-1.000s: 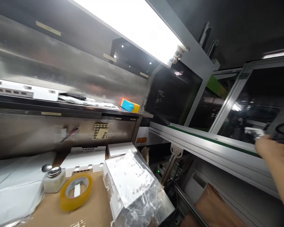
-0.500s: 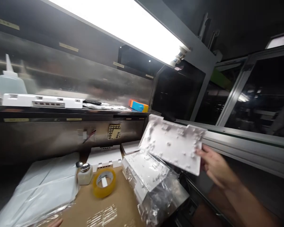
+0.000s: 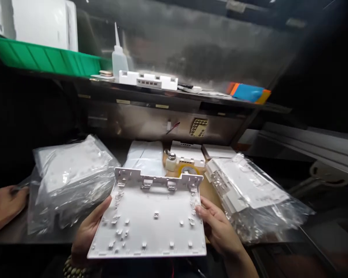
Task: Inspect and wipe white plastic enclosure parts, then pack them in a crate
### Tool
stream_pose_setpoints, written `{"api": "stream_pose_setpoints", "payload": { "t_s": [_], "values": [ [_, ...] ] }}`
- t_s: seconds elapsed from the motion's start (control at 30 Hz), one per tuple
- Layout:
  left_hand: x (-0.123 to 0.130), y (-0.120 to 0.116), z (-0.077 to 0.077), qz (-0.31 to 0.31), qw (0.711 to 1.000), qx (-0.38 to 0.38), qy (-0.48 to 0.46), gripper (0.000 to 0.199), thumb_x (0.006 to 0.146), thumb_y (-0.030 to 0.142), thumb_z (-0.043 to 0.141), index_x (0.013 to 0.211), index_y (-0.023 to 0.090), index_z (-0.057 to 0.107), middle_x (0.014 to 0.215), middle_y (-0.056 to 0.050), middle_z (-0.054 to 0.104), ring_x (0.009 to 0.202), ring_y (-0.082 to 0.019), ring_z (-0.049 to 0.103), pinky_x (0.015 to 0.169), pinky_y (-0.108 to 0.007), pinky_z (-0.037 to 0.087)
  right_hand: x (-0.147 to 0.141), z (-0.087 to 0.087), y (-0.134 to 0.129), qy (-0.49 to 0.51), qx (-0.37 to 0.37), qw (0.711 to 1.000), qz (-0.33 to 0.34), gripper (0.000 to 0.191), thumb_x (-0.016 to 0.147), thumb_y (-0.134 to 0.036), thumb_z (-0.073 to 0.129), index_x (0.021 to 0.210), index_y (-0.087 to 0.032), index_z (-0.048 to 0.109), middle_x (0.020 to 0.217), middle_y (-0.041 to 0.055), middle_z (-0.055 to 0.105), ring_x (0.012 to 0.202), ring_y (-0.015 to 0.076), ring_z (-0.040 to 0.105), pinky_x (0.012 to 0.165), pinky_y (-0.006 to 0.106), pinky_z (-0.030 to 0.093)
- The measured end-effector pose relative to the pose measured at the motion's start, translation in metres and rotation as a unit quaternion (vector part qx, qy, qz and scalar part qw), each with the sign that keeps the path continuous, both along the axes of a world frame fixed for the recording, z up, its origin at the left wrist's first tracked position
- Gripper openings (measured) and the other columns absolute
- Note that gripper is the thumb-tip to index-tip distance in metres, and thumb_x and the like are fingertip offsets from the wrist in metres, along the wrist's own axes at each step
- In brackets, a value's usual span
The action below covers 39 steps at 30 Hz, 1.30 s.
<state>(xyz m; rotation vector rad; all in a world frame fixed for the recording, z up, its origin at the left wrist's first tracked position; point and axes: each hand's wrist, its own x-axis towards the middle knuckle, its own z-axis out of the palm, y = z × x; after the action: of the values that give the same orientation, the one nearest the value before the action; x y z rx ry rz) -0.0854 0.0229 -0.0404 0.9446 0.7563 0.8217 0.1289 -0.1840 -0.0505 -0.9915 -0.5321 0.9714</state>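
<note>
A white plastic cover [image 3: 162,220], with small posts and clips on its inner face, is held up in the middle of the view. My left hand [image 3: 91,227] grips its left edge, a beaded bracelet at the wrist. On its right edge, my right hand [image 3: 216,224] holds it with thumb and fingers. Behind the cover lie a yellow tape roll [image 3: 188,170], partly hidden, and a small dispenser bottle [image 3: 171,162]. To the right, more white covers [image 3: 249,185] lie in clear plastic bagging.
Another person's hand [image 3: 7,206] is at the far left, beside bagged white parts [image 3: 72,166]. The shelf [image 3: 191,101] above holds a green bin [image 3: 46,58], a squeeze bottle [image 3: 120,61] and a white housing [image 3: 147,80].
The view has swung left. The white cover has come from the right stack to the front centre, and my left hand now holds it along with my right hand.
</note>
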Motion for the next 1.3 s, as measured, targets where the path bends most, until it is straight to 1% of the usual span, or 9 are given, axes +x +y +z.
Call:
{"api": "stream_pose_setpoints", "payload": {
  "t_s": [0.17, 0.37, 0.53, 0.63, 0.8, 0.87, 1.13, 1.23, 1.3],
  "values": [
    [-0.024, 0.000, 0.011, -0.025, 0.996, -0.071, 0.045, 0.056, 0.097, 0.048, 0.052, 0.137, 0.009, 0.057, 0.125, -0.011, 0.073, 0.132, -0.037, 0.044, 0.097, -0.058, 0.047, -0.027, -0.011, 0.008, 0.042, -0.019, 0.998, -0.052, 0.046, 0.089, -0.047, 0.071, 0.128, -0.023, 0.069, 0.113, 0.0094, 0.076, 0.104, 0.0267, 0.070, 0.089, 0.038, 0.056],
    [-0.027, 0.002, 0.020, -0.038, 0.991, -0.094, 0.085, 0.045, 0.091, 0.045, 0.063, 0.126, 0.017, 0.065, 0.124, -0.004, 0.074, 0.130, -0.033, 0.047, 0.093, -0.052, 0.049, -0.035, -0.022, 0.010, 0.046, -0.055, 0.995, -0.066, 0.048, 0.088, -0.050, 0.071, 0.128, -0.023, 0.069, 0.113, 0.0088, 0.076, 0.109, 0.0286, 0.069, 0.093, 0.040, 0.054],
    [-0.017, -0.003, 0.013, -0.028, 0.995, -0.085, 0.051, 0.056, 0.098, 0.051, 0.045, 0.125, 0.006, 0.063, 0.123, -0.010, 0.074, 0.130, -0.037, 0.049, 0.090, -0.059, 0.047, -0.030, -0.027, 0.011, 0.036, -0.048, 0.994, -0.088, 0.047, 0.088, -0.051, 0.071, 0.126, -0.023, 0.071, 0.118, 0.0096, 0.075, 0.111, 0.0292, 0.068, 0.097, 0.041, 0.053],
    [-0.013, -0.004, 0.007, -0.107, 0.984, -0.142, -0.033, 0.061, 0.101, 0.052, 0.037, 0.131, 0.004, 0.060, 0.124, -0.012, 0.073, 0.131, -0.039, 0.049, 0.097, -0.062, 0.044, -0.024, -0.035, 0.010, 0.041, -0.071, 0.993, -0.087, 0.055, 0.084, -0.053, 0.074, 0.129, -0.022, 0.069, 0.119, 0.0112, 0.075, 0.111, 0.0313, 0.069, 0.095, 0.042, 0.056],
    [-0.005, -0.011, 0.003, -0.291, 0.911, -0.189, -0.223, 0.066, 0.101, 0.057, 0.039, 0.142, 0.009, 0.056, 0.142, -0.013, 0.061, 0.143, -0.037, 0.039, 0.120, -0.053, 0.030, -0.012, -0.054, 0.010, 0.067, -0.132, 0.982, -0.115, 0.063, 0.076, -0.051, 0.082, 0.131, -0.024, 0.069, 0.122, 0.0098, 0.074, 0.109, 0.0318, 0.071, 0.089, 0.039, 0.060],
    [-0.001, -0.013, 0.005, -0.313, 0.894, -0.189, -0.257, 0.066, 0.101, 0.057, 0.039, 0.145, 0.009, 0.054, 0.146, -0.016, 0.058, 0.146, -0.037, 0.036, 0.123, -0.051, 0.025, -0.006, -0.060, 0.010, 0.068, -0.157, 0.975, -0.138, 0.061, 0.073, -0.051, 0.084, 0.128, -0.027, 0.071, 0.122, 0.0061, 0.075, 0.106, 0.0303, 0.073, 0.087, 0.036, 0.062],
    [0.003, -0.020, 0.012, -0.256, 0.905, -0.220, -0.258, 0.069, 0.105, 0.053, 0.026, 0.143, 0.003, 0.053, 0.135, -0.023, 0.065, 0.137, -0.038, 0.052, 0.118, -0.053, 0.037, 0.014, -0.070, 0.009, 0.019, -0.235, 0.961, -0.146, 0.061, 0.066, -0.057, 0.085, 0.115, -0.022, 0.076, 0.095, 0.0083, 0.080, 0.083, 0.0316, 0.077, 0.069, 0.038, 0.066],
    [0.004, -0.019, 0.009, -0.229, 0.920, -0.216, -0.236, 0.063, 0.104, 0.052, 0.036, 0.142, 0.006, 0.055, 0.131, -0.021, 0.068, 0.132, -0.037, 0.057, 0.114, -0.050, 0.042, 0.016, -0.071, 0.012, -0.002, -0.201, 0.971, -0.128, 0.063, 0.065, -0.050, 0.088, 0.119, -0.021, 0.073, 0.090, 0.0085, 0.080, 0.075, 0.0297, 0.077, 0.066, 0.039, 0.065],
    [0.007, -0.016, 0.004, -0.160, 0.951, -0.168, -0.206, 0.055, 0.102, 0.047, 0.047, 0.141, 0.010, 0.058, 0.129, -0.017, 0.071, 0.129, -0.034, 0.060, 0.112, -0.045, 0.045, 0.017, -0.070, 0.012, -0.032, -0.140, 0.978, -0.153, 0.061, 0.066, -0.044, 0.090, 0.119, -0.022, 0.071, 0.088, 0.0071, 0.080, 0.072, 0.0264, 0.076, 0.066, 0.037, 0.064]
  ]
}}
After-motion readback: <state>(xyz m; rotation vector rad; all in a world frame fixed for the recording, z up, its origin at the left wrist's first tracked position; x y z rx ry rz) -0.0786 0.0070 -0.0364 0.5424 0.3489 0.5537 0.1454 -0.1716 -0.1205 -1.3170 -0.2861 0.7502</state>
